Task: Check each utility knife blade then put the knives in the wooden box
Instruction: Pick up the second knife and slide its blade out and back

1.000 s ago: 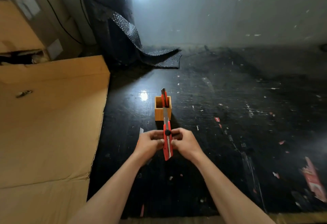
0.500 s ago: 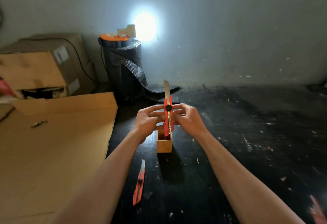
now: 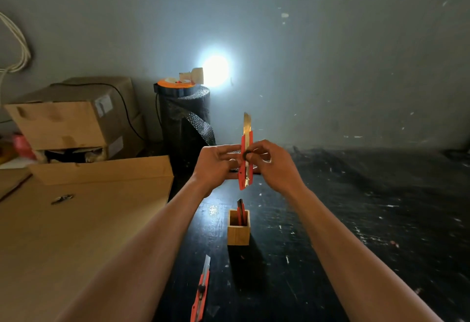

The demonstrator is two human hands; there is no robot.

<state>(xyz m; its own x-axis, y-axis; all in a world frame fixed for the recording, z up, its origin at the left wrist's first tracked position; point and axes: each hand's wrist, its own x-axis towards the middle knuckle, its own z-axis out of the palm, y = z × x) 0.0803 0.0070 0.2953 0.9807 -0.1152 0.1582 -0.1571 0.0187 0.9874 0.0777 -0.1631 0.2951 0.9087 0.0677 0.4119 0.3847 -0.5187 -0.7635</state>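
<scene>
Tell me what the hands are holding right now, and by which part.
Both the left hand and the right hand hold one red utility knife upright by the middle of its handle, the blade extended upward.

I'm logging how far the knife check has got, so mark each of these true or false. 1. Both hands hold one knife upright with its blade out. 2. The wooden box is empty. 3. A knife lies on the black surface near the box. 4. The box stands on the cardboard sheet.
1. True: the left hand and the right hand grip the held knife upright, its blade pointing up.
2. False: the wooden box already has a knife in it, standing up past the rim.
3. True: a loose knife lies flat, nearer the camera than the box, blade extended.
4. False: the box stands on the black surface, to the right of the cardboard sheet.
</scene>
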